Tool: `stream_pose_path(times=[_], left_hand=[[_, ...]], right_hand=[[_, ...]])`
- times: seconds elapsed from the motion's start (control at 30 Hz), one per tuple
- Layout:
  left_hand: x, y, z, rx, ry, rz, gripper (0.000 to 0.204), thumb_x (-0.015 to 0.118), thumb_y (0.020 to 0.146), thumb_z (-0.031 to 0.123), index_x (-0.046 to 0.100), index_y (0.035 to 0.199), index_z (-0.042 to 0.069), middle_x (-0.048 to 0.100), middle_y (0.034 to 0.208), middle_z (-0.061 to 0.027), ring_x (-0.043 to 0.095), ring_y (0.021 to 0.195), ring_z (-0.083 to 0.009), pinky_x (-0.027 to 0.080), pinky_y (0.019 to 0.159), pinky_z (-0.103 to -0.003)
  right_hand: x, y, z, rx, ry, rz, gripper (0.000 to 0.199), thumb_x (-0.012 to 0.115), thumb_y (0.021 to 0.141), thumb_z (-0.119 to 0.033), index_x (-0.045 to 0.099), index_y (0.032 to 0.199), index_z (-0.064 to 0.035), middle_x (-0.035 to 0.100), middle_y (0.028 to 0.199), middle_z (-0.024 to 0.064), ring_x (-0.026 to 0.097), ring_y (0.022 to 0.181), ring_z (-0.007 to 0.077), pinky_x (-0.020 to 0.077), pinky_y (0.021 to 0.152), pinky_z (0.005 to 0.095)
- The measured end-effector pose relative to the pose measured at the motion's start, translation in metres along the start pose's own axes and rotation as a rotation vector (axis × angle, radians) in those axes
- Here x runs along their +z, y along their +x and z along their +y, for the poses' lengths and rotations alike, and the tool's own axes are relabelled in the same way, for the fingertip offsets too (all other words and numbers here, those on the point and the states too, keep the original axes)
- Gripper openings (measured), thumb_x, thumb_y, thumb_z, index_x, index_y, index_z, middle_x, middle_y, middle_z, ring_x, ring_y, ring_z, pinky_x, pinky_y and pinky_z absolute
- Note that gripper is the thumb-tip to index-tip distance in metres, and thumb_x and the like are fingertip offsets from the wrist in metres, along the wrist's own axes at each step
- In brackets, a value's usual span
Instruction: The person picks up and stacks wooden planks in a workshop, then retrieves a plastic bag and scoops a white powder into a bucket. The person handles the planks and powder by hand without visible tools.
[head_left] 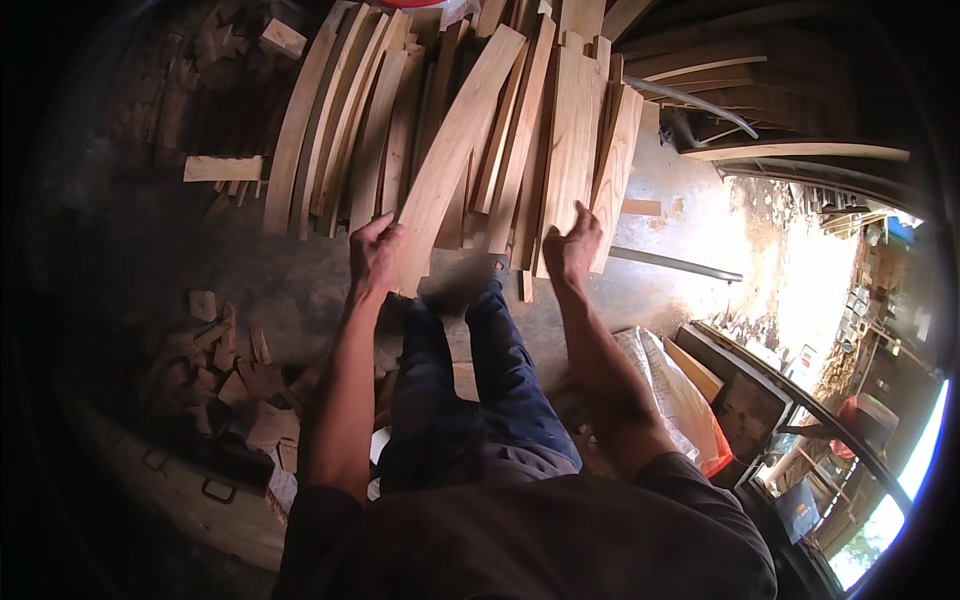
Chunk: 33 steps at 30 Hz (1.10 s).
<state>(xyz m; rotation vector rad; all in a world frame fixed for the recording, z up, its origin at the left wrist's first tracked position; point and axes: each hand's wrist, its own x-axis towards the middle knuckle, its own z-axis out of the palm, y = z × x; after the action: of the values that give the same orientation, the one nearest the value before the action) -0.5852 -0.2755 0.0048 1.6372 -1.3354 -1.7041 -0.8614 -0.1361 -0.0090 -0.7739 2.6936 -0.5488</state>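
A stack of long, pale wooden planks lies side by side in front of me. My left hand (377, 255) closes around the left edge of one long plank (458, 145) near its near end; this plank lies slantwise across the others. My right hand (573, 245) is at the near end of another wide plank (569, 140), its thumb on the upper face and its fingers bent at the right edge. To the right of that hand is a shorter plank (617, 170). The undersides of both planks and some of my fingertips are hidden.
Grey metal bars (680, 264) stick out from the stack's right side. Offcuts of wood (240, 385) are heaped at lower left, near a chest with handles (200, 490). A white and orange sack (670, 390) stands right of my legs. More timber (800, 150) lies far right.
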Motion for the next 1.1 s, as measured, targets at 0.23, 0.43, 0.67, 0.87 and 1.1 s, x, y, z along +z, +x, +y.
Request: stream_pose_path(times=[0.23,0.43,0.67,0.87,1.1], left_hand=[[-0.028,-0.036,-0.005,-0.034,-0.052,0.079,0.042,0.063,0.094,0.011,0.057,0.131,-0.01,0.068,0.117,-0.0107,0.061,0.103,-0.015,0.047,0.092,-0.027],[-0.037,-0.052,-0.015,-0.056,-0.007,0.089,0.038,0.063,0.094,0.015,0.063,0.125,-0.007,0.068,0.111,-0.0047,0.059,0.1,-0.0121,0.046,0.09,-0.026],[-0.022,-0.059,-0.02,0.012,-0.107,0.048,0.023,0.06,0.093,0.014,0.066,0.103,-0.006,0.05,0.077,0.0062,0.042,0.072,-0.006,0.037,0.066,-0.023],[-0.027,-0.072,-0.03,0.091,-0.09,0.141,0.023,0.061,0.093,0.017,0.065,0.1,-0.005,0.053,0.076,0.0053,0.045,0.073,-0.0057,0.039,0.066,-0.023],[0.034,-0.058,-0.013,0.142,0.296,0.191,0.034,0.056,0.093,0.03,0.067,0.104,-0.001,0.066,0.082,-0.0087,0.058,0.075,-0.0147,0.049,0.071,-0.031]], right_hand=[[0.052,-0.003,-0.098,0.023,0.021,-0.214,0.075,0.069,0.074,-0.024,0.036,0.138,-0.0038,0.048,0.119,0.0283,0.048,0.113,0.0463,0.0432,0.098,0.0518],[0.046,0.009,-0.105,0.108,-0.118,-0.332,0.08,0.067,0.072,-0.02,0.032,0.142,-0.0067,0.044,0.122,0.0287,0.045,0.115,0.0451,0.0452,0.097,0.0495],[0.086,0.098,0.071,-0.011,0.885,-0.486,0.085,0.062,0.077,-0.008,0.024,0.153,-0.009,0.071,0.094,0.0164,0.07,0.084,0.0285,0.0561,0.068,0.0383],[0.001,0.052,0.023,0.345,1.254,-0.677,0.06,0.039,0.077,0.002,0.053,0.136,-0.0011,0.056,0.071,-0.0017,0.048,0.052,0.0095,0.0426,0.045,0.0272],[-0.001,0.017,0.056,0.288,1.254,-0.513,0.06,0.05,0.077,-0.001,0.052,0.137,0.0016,0.067,0.102,0.011,0.065,0.076,0.0197,0.054,0.065,0.0299]])
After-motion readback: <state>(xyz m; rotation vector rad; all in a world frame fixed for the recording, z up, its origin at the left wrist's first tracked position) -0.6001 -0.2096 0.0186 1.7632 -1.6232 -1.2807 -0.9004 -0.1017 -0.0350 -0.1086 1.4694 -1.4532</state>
